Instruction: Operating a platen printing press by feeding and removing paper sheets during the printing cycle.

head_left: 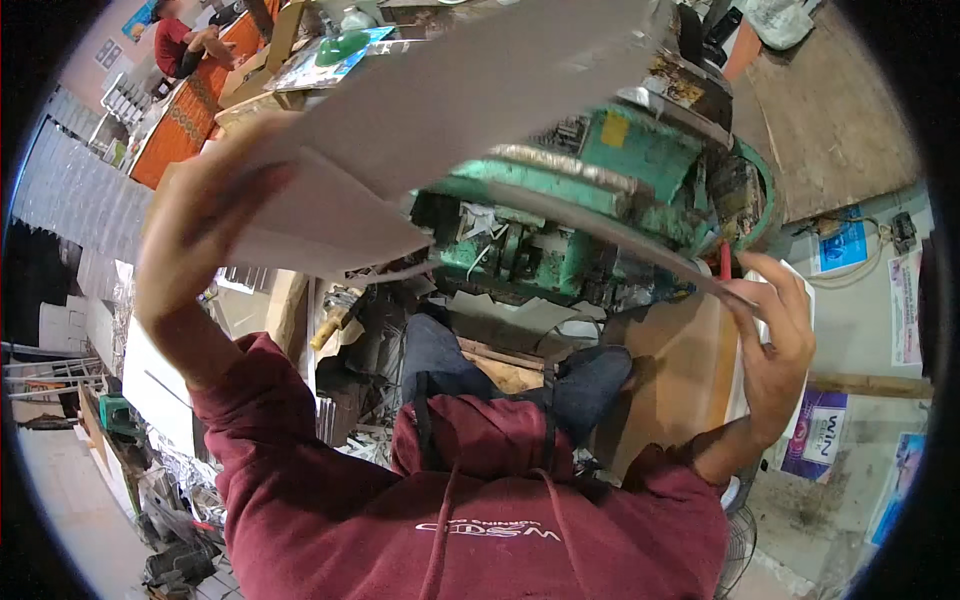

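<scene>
“So, what do we see over on the left?”

“Toward the top, a person in a red shirt (177, 45) sits beside an orange tabletop (180, 120). Nearer to us is our left hand (195, 215), blurred, its fingers closed on the left side of a grey board (450, 110).”

“And where exactly is that board?”

“Up in the air before us, slanting toward the upper middle. A lower grey panel (330, 215) overlaps it; we can't tell whether that's a separate piece or a fold.”

“What about the middle?”

“Below, we see our blue jeans (440, 360), knees apart, and beyond them a grimy green machine (560, 260), partly hidden by the board.”

“Further right?”

“A thin grey strip (620, 235) runs edge-on across the machine; we can't say whether it belongs to the board. Under its right end, a brown panel (670, 370) slants beside our knee. Then comes our right hand (780, 335), thumb and fingers pinching the strip's end.”

“And last?”

“A plywood sheet (835, 130), with a blue poster (840, 245) just below it.”
</scene>
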`<state>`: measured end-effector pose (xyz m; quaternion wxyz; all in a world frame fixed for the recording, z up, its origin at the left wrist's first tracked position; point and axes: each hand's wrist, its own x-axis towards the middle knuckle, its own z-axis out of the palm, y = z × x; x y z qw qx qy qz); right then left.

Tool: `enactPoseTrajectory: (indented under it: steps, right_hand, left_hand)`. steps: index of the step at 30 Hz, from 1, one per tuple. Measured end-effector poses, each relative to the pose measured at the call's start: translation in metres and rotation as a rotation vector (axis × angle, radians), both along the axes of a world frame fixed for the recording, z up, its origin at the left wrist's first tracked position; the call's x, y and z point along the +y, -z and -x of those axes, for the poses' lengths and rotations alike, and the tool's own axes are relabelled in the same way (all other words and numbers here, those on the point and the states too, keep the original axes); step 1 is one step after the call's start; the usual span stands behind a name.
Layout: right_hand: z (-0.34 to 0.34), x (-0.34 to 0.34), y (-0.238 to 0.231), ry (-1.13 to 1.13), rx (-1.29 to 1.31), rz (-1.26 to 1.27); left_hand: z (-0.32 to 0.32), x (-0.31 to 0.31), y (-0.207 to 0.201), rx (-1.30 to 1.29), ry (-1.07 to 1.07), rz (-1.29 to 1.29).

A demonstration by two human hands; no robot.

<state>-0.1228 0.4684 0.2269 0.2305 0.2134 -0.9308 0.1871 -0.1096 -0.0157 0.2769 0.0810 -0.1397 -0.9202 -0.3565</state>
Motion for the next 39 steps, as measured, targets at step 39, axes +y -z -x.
enactPoseTrajectory:
  steps: [39]
  right_hand:
    - [0.025, 0.068, 0.055, 0.454, 0.253, 0.375]
  left_hand:
    - [-0.108, -0.105, 0.064, 0.539, -1.063, 0.164]
